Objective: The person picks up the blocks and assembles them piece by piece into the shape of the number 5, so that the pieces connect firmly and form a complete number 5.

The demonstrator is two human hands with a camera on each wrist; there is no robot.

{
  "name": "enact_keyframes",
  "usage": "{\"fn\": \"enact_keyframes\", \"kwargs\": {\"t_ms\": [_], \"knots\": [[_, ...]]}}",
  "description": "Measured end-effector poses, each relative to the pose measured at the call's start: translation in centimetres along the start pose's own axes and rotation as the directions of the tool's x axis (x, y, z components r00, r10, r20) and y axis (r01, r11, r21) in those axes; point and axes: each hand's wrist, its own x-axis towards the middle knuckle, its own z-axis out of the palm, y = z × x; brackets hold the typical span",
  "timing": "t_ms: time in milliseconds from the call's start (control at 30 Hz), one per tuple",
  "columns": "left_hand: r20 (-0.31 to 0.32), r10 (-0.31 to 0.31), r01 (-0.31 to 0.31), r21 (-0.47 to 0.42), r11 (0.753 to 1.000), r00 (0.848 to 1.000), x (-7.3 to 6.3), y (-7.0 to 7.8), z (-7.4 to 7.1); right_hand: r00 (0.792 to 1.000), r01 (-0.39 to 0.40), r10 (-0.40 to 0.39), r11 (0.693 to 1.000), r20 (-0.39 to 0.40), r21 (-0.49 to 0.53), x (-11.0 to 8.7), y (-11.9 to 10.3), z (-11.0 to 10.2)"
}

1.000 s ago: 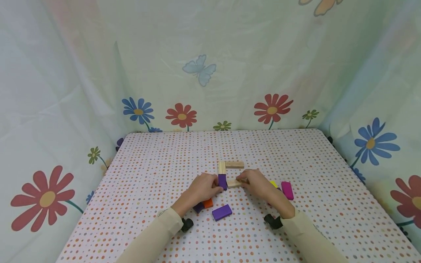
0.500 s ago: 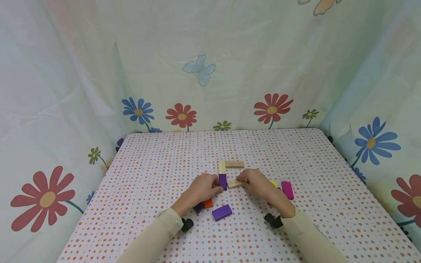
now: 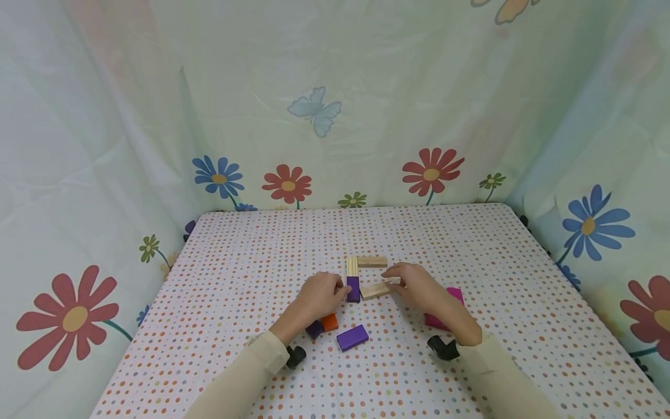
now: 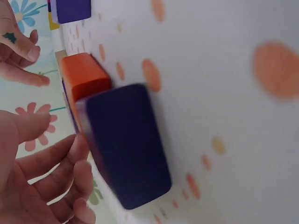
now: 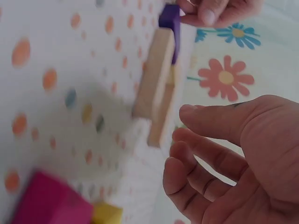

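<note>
My left hand (image 3: 321,294) is at the left side of a purple block (image 3: 353,290), its thumb tip right at the block's edge; the left wrist view shows a gap between thumb and fingers. That purple block lines up with a pale wooden block (image 3: 352,266) behind it. A second wooden block (image 3: 372,262) runs rightward from the far end. Nearer, another wooden block (image 3: 376,290) lies slanted, its left end beside the purple block. My right hand (image 3: 419,288) hovers by its right end, thumb and fingers parted with nothing between them, as the right wrist view (image 5: 224,154) shows.
In front of the left hand lie an orange block (image 3: 329,322) and a dark purple block (image 3: 314,330). A loose purple block (image 3: 353,337) is nearby. Magenta blocks (image 3: 437,321) and a yellow block (image 5: 107,213) lie by the right forearm. Flowered cloth surrounds the dotted table (image 3: 251,244).
My right hand has let go of the slanted wooden block and moved slightly right; that block's right end now shows. My left fingers have drawn back a little from the purple block.
</note>
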Motion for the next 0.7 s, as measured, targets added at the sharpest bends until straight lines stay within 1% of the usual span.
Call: {"fn": "enact_keyframes", "kwargs": {"t_ms": [67,167,233,300,400,500,600,700], "knots": [[-0.053,0.019,-0.017,0.04,0.999,0.998,0.0,0.1,-0.2,1.0,-0.002,0.002,1.0,-0.026,-0.014,-0.4,0.5,-0.6],[-0.131,0.072,-0.059,0.1,0.993,0.989,-0.1,0.2,-0.4,0.998,-0.005,0.003,0.999,-0.062,-0.036,-1.0,1.3,-1.3],[-0.162,0.113,-0.094,0.12,0.988,0.98,-0.1,0.3,-0.5,0.997,-0.029,0.026,0.999,-0.074,-0.035,-1.3,1.8,-1.8],[-0.168,0.146,-0.129,0.111,0.985,0.975,-0.1,0.3,-0.6,0.995,-0.067,0.065,0.997,-0.074,-0.027,-1.6,2.1,-2.1],[-0.127,0.195,-0.186,0.08,0.979,0.972,0.0,0.5,-0.8,0.989,-0.134,0.132,0.991,-0.063,-0.029,-1.9,2.6,-2.5],[-0.043,0.227,-0.224,0.058,0.973,0.973,-0.1,0.5,-0.7,0.982,-0.184,0.181,0.982,-0.051,-0.054,-2.3,3.0,-2.6],[0.053,0.239,-0.243,0.083,0.967,0.97,-0.3,0.5,-0.6,0.972,-0.234,0.233,0.97,-0.026,-0.068,-2.8,3.4,-2.7],[0.139,0.24,-0.257,0.119,0.959,0.961,-0.6,0.5,-0.3,0.952,-0.306,0.307,0.95,-0.002,-0.066,-3.4,3.6,-2.5]]}}
